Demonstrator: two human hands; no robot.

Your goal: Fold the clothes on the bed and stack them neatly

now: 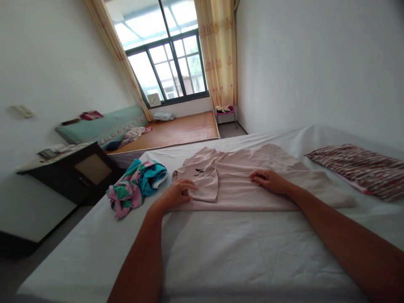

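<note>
A pale pink T-shirt (240,193) lies spread on the white bed sheet, its near edge fairly straight. One sleeve is folded inward over the body at the left, close to a small black print and a striped patch. My left hand (178,194) rests on the shirt's left end beside that sleeve, fingers stretched out and the thumb apart. Farther right, my right hand (269,181) touches the middle of the shirt with its fingers bent together at the cloth. Left of the shirt is a crumpled pink, green and blue garment (137,185), with neither hand on it.
A striped brown pillow (362,168) lies at the bed's right side, near the wall. Beyond the white-sheeted bed (227,256) stands another bed with a brown mat (186,128). A dark cabinet (85,170) is at left, and a small pink stool (225,110) stands under the curtain.
</note>
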